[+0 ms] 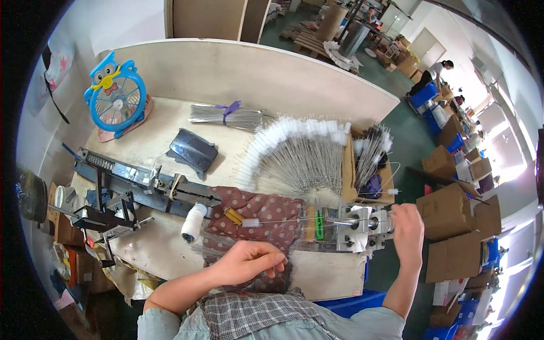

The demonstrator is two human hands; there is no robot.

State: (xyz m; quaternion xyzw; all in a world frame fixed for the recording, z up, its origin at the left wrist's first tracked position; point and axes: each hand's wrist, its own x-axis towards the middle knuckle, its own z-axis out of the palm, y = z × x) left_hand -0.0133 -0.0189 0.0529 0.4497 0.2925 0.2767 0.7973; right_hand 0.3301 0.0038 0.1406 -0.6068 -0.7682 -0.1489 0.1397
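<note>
My left hand hovers over the near edge of the work area, its fingers curled and thumb pressed to the forefinger. Whatever it may hold is hidden. At the right end of a small metal machine, my right hand has its fingers closed around the round end piece. A thin wire brush with a white bristle tip lies level, its wire running right toward the machine. Under it spreads a brown dotted cloth. A yellow-handled tool and a green strip are close by.
Many white-tipped wire brushes fan out behind the cloth; more stand in a cardboard box. A thread spool, dark metal rail, phone, tied wire bundle and blue fan occupy the table. Another person works far right.
</note>
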